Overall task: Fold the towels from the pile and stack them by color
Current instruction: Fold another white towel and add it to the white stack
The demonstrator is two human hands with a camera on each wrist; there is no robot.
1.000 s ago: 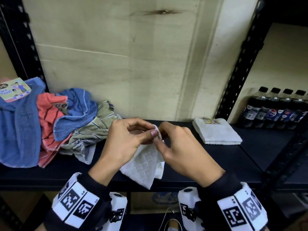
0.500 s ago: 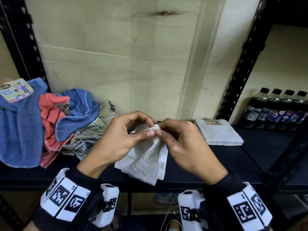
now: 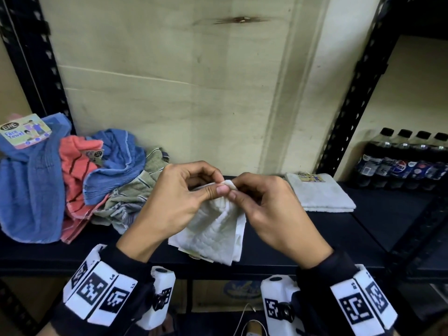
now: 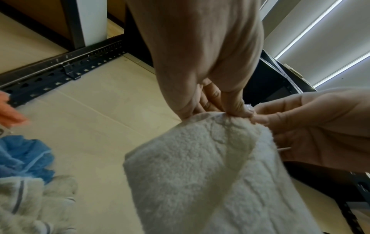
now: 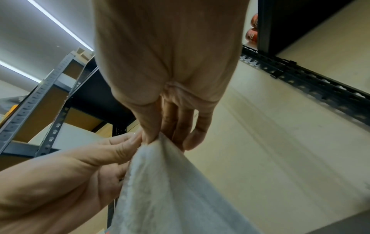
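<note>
A white quilted towel (image 3: 213,229) hangs from both hands above the dark shelf (image 3: 363,229). My left hand (image 3: 184,202) pinches its top corner between thumb and forefinger, and my right hand (image 3: 264,209) pinches the same corner right beside it. The wrist views show the towel (image 4: 210,182) (image 5: 170,190) drooping from the two sets of fingertips, left hand (image 4: 208,66) and right hand (image 5: 170,71) touching. A loose pile (image 3: 80,175) of blue, coral striped and grey-green towels lies at the left. One folded white towel (image 3: 320,194) lies at the right.
Dark soda bottles (image 3: 402,161) stand in the neighbouring bay at the far right, behind a black upright post (image 3: 358,93). A plywood back wall (image 3: 181,81) closes the shelf. A labelled blue towel (image 3: 29,180) hangs at the far left.
Both hands have lifted the pinched corner of the white towel slightly higher and shifted a little right; the towel hangs more bunched beneath them.
</note>
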